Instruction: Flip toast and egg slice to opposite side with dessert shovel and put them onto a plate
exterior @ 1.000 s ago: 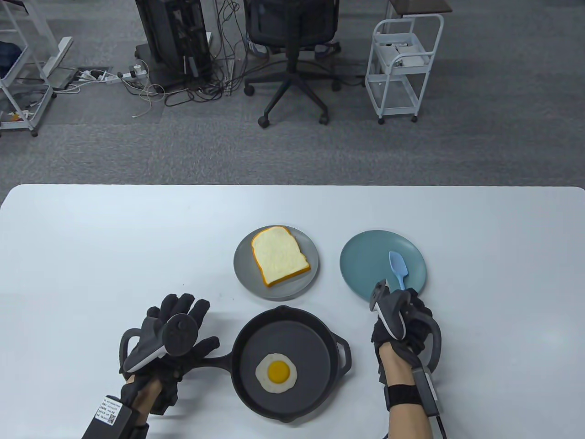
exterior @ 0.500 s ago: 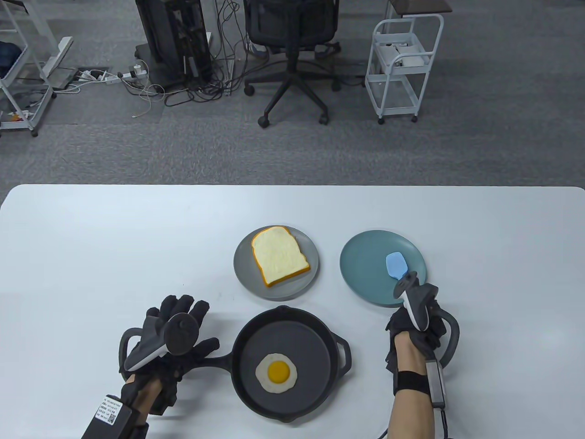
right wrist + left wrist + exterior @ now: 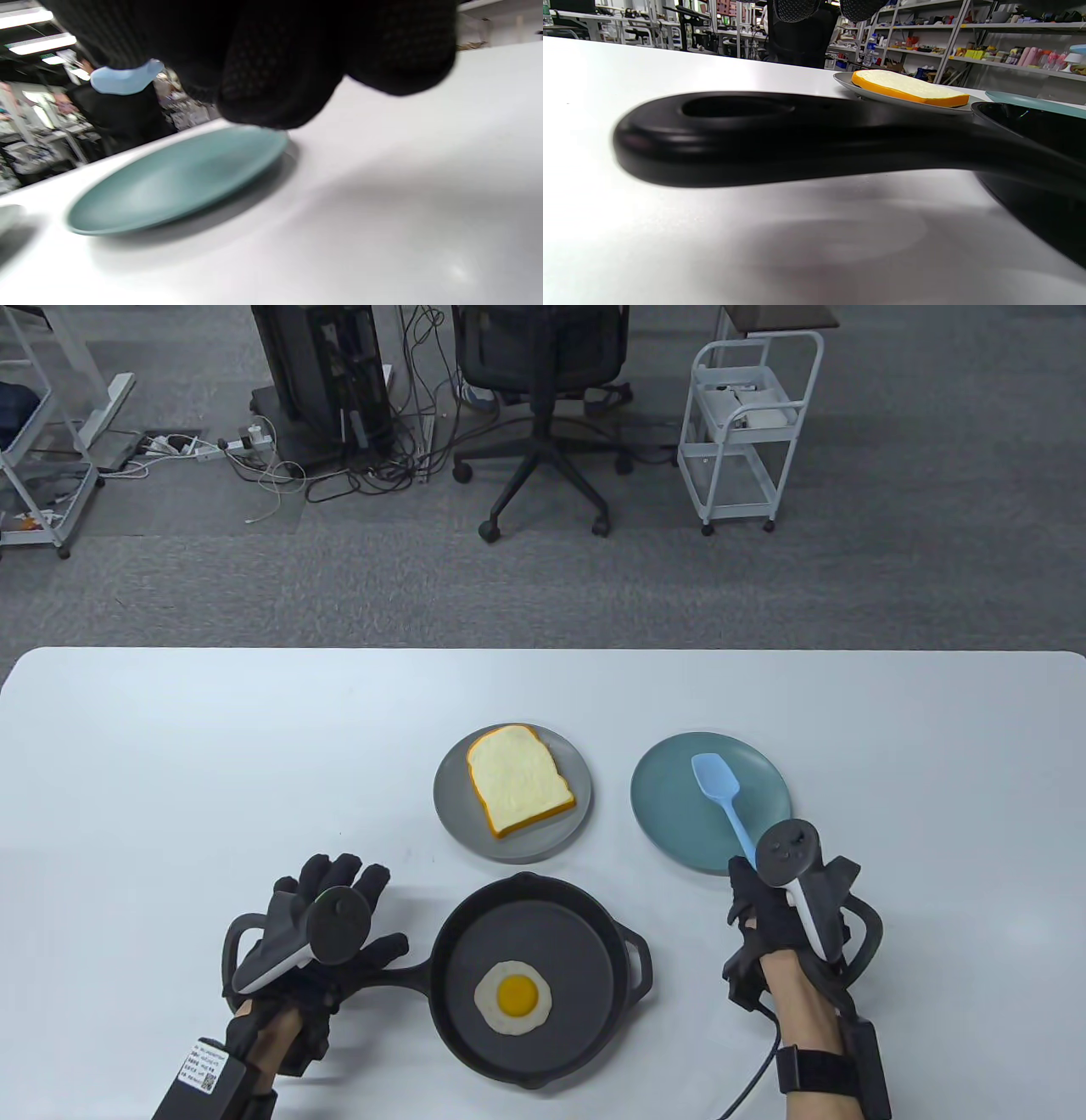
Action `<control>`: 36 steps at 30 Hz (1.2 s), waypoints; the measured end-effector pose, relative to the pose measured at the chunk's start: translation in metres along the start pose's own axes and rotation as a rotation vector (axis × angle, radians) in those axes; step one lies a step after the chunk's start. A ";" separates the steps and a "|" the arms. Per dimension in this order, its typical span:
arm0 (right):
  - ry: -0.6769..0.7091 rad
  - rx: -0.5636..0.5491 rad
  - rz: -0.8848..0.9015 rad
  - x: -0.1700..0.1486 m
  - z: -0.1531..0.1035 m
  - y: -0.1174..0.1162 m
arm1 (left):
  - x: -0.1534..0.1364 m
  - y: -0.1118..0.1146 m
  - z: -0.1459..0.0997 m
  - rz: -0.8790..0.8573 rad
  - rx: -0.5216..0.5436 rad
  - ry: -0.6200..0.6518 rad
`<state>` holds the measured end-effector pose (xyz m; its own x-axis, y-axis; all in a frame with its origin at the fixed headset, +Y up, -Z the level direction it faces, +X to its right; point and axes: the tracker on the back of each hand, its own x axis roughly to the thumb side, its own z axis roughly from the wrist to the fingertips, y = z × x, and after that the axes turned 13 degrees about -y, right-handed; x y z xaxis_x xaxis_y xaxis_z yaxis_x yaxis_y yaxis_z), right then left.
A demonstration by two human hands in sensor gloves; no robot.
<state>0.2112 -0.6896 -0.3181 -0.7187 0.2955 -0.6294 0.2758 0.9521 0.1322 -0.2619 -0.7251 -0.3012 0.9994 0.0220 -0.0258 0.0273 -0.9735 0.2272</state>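
Right grip: the right hand curls its gloved fingers round the near end of the light-blue plastic dessert shovel; the handle runs up and left out of the fist, and the blade hangs over the teal round plate, apparently clear of it.
Left grip: the left hand lies over the handle of the black cast-iron skillet; whether its fingers close round the handle I cannot tell, since the left wrist view shows the handle with no finger wrapped on it.
Step in hand: carrying the shovel toward the food, I judge.
Doing it well: keep the blade low and nearly flat, slide its edge fully under the slice before lifting, and steady the skillet with the other hand.
Egg: the white-and-yellow fried egg slice lies in the skillet, near and left of the shovel blade, well apart from it.
Toast: the pale toast slice with orange crust rests on the grey round plate, left of the blade, beyond the skillet.
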 end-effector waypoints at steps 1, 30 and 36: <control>0.034 -0.012 0.013 0.001 -0.007 0.003 | 0.000 0.001 0.000 0.003 -0.003 -0.001; 0.448 -0.115 0.064 -0.013 -0.089 -0.010 | 0.017 0.021 -0.016 0.098 -0.063 0.174; 0.455 -0.069 0.027 -0.011 -0.090 -0.016 | 0.036 0.036 -0.017 0.206 -0.105 0.211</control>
<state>0.1570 -0.7009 -0.2441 -0.9234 0.3099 -0.2267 0.2661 0.9421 0.2040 -0.2251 -0.7552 -0.2774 0.9659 -0.1154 0.2316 -0.1851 -0.9336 0.3067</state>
